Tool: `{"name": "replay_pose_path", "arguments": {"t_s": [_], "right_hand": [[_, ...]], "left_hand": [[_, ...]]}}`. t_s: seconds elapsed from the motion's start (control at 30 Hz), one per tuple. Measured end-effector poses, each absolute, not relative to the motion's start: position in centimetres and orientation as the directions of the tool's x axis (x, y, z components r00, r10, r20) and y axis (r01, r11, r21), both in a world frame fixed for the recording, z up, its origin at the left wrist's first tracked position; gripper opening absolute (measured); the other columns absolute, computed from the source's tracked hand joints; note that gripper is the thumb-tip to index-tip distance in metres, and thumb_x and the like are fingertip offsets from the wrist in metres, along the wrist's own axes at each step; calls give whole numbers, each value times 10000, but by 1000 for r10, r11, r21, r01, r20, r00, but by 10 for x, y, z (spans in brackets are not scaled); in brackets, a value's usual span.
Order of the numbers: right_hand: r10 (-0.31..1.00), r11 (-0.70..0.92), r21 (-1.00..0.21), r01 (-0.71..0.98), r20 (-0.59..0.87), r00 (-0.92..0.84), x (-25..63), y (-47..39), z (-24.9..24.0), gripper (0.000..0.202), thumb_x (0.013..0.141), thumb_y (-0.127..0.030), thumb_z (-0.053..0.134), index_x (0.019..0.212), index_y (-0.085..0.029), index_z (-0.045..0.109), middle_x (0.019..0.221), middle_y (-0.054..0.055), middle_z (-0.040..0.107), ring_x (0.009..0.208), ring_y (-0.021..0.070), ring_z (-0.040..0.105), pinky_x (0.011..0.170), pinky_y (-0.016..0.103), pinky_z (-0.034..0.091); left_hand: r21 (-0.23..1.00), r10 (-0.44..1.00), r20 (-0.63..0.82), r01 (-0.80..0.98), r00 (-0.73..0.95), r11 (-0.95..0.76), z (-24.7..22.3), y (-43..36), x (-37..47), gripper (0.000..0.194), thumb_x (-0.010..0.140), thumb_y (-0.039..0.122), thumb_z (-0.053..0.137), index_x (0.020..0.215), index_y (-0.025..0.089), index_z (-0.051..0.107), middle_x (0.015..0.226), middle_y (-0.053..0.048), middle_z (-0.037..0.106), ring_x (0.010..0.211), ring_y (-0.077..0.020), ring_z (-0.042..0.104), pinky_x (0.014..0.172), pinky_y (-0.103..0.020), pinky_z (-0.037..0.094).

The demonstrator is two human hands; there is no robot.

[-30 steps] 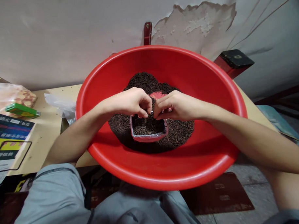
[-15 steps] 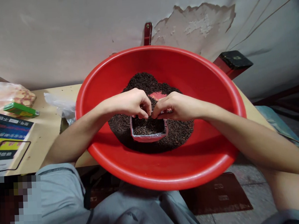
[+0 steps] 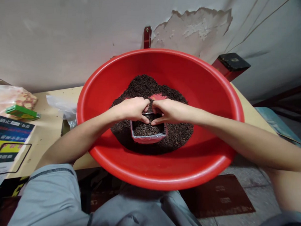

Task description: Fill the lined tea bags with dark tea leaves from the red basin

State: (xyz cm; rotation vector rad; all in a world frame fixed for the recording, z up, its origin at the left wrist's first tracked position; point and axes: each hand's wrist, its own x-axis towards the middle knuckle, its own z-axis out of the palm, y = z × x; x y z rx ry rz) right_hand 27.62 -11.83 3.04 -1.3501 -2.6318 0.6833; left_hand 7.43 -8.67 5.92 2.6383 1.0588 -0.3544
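Observation:
A wide red basin [image 3: 157, 172] holds a heap of dark loose grains [image 3: 143, 83]. On the heap sits a small box lined with clear film [image 3: 149, 139], filled with the same grains. My left hand [image 3: 138, 108] is at the box's back left, thumb over the grains inside and fingers curled at the rear rim. My right hand [image 3: 166, 110] mirrors it at the back right, its thumb also over the grains. Both hands appear to grip the rear rim; fingertips behind it are partly hidden.
Left on the wooden table [image 3: 51, 129] are a plastic bag of food [image 3: 21, 97], a green box [image 3: 23, 111], a printed sheet [image 3: 8, 141] and crumpled clear plastic [image 3: 62, 106]. A black-topped red box [image 3: 232, 64] stands behind the basin's right side.
My hands have gone from fingertips pinched together above the box to thumbs apart at its rear rim. The rear rim now shows between them. The view has shifted slightly.

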Motion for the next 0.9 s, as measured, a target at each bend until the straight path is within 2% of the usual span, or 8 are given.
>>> {"name": "replay_pose_path", "arguments": {"t_s": [0.13, 0.27, 0.4, 0.57, 0.67, 0.77, 0.9], "right_hand": [[816, 452, -483, 750, -117, -566, 277, -117, 29, 435, 763, -437, 886, 918, -206, 552, 865, 19, 652, 707, 155, 526, 620, 283, 362], [838, 372, -508, 776, -176, -517, 279, -113, 25, 436, 750, -408, 882, 913, -216, 526, 864, 8, 647, 720, 156, 541, 631, 288, 375], [823, 351, -598, 721, -169, -542, 278, -113, 22, 480, 765, -517, 852, 944, -221, 520, 869, -1, 642, 739, 159, 551, 640, 286, 394], [847, 342, -584, 736, -147, -511, 272, -114, 17, 464, 761, -470, 859, 921, -212, 508, 853, 8, 635, 743, 159, 549, 631, 284, 390], [779, 301, -639, 708, -264, -569, 279, -111, 24, 513, 761, -527, 844, 1026, -205, 545, 934, 31, 671, 787, 177, 606, 640, 288, 452], [664, 264, -687, 677, -380, -644, 292, -107, 31, 684, 733, -618, 840, 1202, -215, 546, 1111, 66, 691, 832, 187, 663, 631, 284, 507], [631, 358, -656, 664, -355, -690, 301, -105, 32, 822, 672, -563, 905, 1312, -211, 528, 1177, 84, 704, 857, 194, 686, 687, 285, 541]], "left_hand": [[183, 626, -362, 711, 690, -678, 64, -84, 70, 613, 755, 582, 813, 1172, 186, 600, 1184, -105, 720, 994, -267, 665, 748, -293, 446], [143, 624, -433, 733, 650, -665, 65, -79, 68, 693, 719, 624, 818, 1194, 180, 577, 1245, -132, 699, 1045, -284, 661, 764, -302, 456], [169, 600, -470, 733, 647, -658, 65, -78, 67, 720, 744, 682, 770, 1226, 186, 566, 1202, -119, 716, 1034, -285, 677, 772, -303, 473], [58, 619, -506, 740, 601, -670, 67, -82, 69, 827, 728, 671, 799, 1295, 124, 549, 1258, -195, 687, 1067, -323, 676, 783, -322, 482], [98, 593, -505, 725, 627, -682, 68, -82, 68, 811, 741, 678, 779, 1300, 135, 554, 1263, -180, 697, 1078, -316, 678, 787, -313, 481], [165, 552, -508, 704, 661, -691, 69, -79, 65, 799, 740, 686, 767, 1305, 159, 562, 1258, -149, 711, 1075, -300, 683, 793, -297, 483], [125, 563, -517, 708, 644, -695, 69, -78, 65, 799, 734, 660, 783, 1308, 147, 572, 1254, -164, 708, 1113, -320, 669, 812, -305, 490]]}}
